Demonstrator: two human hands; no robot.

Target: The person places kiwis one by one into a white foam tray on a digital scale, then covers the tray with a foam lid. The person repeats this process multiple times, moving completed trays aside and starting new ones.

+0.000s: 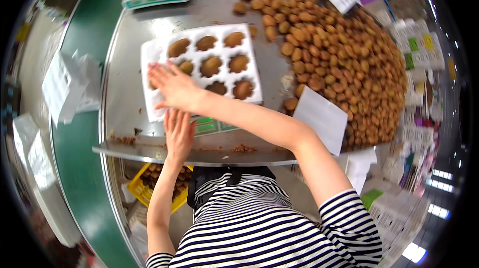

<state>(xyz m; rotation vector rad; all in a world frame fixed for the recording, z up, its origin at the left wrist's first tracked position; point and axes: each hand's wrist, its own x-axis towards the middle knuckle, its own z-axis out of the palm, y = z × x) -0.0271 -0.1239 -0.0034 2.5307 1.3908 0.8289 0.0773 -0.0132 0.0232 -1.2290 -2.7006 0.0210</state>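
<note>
A white foam tray point(256, 81) with scalloped holes sits on a digital scale point(206, 127) with a lit green display. Brown kiwifruit point(211, 66) fill the holes that I can see. Spread over the tray's left side, my right hand point(179, 90) rests palm down and covers some holes. Just below it is my left hand point(179, 133), fingers extended at the tray's near edge. Its fingertips come close to my right wrist, and whether they touch the tray is unclear. Neither hand grips anything that I can make out.
A large heap of kiwifruit point(336, 58) covers the table's right side, with a white card point(322, 118) leaning at its near edge. Another scale point(155, 0) stands at the back left. A green conveyor belt point(76, 156) runs along the left. Below the table is a yellow crate point(140, 184).
</note>
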